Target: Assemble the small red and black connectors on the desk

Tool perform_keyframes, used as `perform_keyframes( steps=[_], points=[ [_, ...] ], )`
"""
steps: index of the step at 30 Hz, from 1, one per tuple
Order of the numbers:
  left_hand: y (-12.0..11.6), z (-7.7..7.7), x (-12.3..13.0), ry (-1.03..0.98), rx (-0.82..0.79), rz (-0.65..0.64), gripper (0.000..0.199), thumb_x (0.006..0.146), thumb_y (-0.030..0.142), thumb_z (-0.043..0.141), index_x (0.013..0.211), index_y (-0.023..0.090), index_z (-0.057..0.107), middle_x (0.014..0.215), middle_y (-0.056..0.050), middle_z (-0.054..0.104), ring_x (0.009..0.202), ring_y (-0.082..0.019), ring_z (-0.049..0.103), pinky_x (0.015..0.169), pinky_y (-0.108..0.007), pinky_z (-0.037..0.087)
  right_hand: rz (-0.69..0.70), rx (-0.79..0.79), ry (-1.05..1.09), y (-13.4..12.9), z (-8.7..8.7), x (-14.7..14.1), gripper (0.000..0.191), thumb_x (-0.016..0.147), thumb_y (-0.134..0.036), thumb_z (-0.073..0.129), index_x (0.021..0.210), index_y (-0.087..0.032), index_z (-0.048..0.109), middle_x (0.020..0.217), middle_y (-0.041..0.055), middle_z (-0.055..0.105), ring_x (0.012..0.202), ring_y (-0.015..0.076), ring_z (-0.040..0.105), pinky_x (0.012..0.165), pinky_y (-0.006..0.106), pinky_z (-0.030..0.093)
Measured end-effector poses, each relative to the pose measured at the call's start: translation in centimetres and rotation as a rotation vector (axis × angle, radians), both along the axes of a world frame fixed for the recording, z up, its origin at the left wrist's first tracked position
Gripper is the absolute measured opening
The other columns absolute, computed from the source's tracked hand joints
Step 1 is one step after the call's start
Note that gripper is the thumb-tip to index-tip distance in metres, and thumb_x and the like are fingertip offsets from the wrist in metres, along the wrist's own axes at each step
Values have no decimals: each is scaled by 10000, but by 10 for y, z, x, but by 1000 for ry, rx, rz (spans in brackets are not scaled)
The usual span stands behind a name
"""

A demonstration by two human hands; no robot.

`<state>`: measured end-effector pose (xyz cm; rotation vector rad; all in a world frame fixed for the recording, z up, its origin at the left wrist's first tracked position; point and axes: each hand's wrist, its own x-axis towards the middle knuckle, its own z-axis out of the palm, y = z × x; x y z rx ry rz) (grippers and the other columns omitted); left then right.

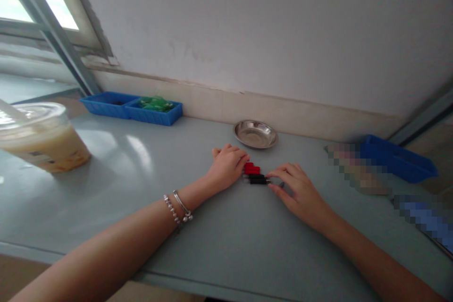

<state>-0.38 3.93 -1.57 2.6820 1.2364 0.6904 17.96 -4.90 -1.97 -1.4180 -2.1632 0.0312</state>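
Note:
A short row of small slim cylinders lies side by side on the table between my hands: red pieces (pixel 252 168) at the far end, black pieces (pixel 257 179) nearer me. Too small to name, they have pale or clear left ends, and thin metal tips show on the right of the black ones. My left hand (pixel 228 166) rests palm down on the table, fingers loosely bent, its fingertips against the left end of the red pieces. With thumb and forefinger, my right hand (pixel 295 191) pinches at the right tip of a black piece. A small dark bit shows under that hand.
Behind the row sits a round metal dish (pixel 255 135). Blue trays (pixel 155 117) stand by the wall at left, one holding green pieces; another blue tray (pixel 399 160) is at right. A drink cup (pixel 46 144) stands far left. Blurred flat items (pixel 424 219) lie at right.

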Motion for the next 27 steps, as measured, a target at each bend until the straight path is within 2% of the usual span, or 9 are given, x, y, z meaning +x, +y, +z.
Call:
perform_keyframes(
  steps=[4, 9, 14, 23, 27],
  points=[
    [1, -1, 0, -29, -26, 17, 189, 848, 235, 415, 835, 190, 598, 871, -33, 605, 875, -205, 467, 723, -352, 284, 38, -9, -16, 0, -3, -2, 175, 796, -193, 499, 948, -203, 584, 875, 69, 564, 835, 202, 503, 732, 353, 418],
    [2, -3, 1, -56, -19, 22, 145, 827, 247, 460, 822, 184, 590, 880, -31, 601, 882, -207, 478, 740, -359, 288, 49, -31, -8, -1, -5, -5, 165, 804, -183, 482, 946, -204, 565, 864, 66, 561, 833, 206, 500, 741, 362, 414],
    [0, 0, 2, -41, -27, 43, 226, 858, 279, 405, 790, 171, 591, 838, -35, 597, 840, -198, 506, 721, -346, 295, 13, -50, 19, -1, -6, -7, 267, 801, -205, 493, 1068, -201, 503, 901, 74, 522, 879, 219, 484, 772, 368, 414],
    [-3, 4, -1, -4, 34, 63, 374, 893, 345, 325, 704, 165, 593, 830, -41, 610, 834, -204, 508, 719, -362, 279, 20, -83, 3, -1, -7, -6, 148, 806, -167, 476, 934, -178, 549, 864, 75, 524, 859, 209, 478, 767, 370, 416],
    [-2, 2, -1, -41, 39, 56, 278, 878, 331, 375, 790, 201, 604, 865, -25, 609, 864, -206, 504, 738, -367, 272, 6, -66, 22, -1, -5, -7, 146, 799, -188, 494, 941, -176, 521, 884, 70, 536, 860, 206, 480, 759, 356, 418]
  ],
)
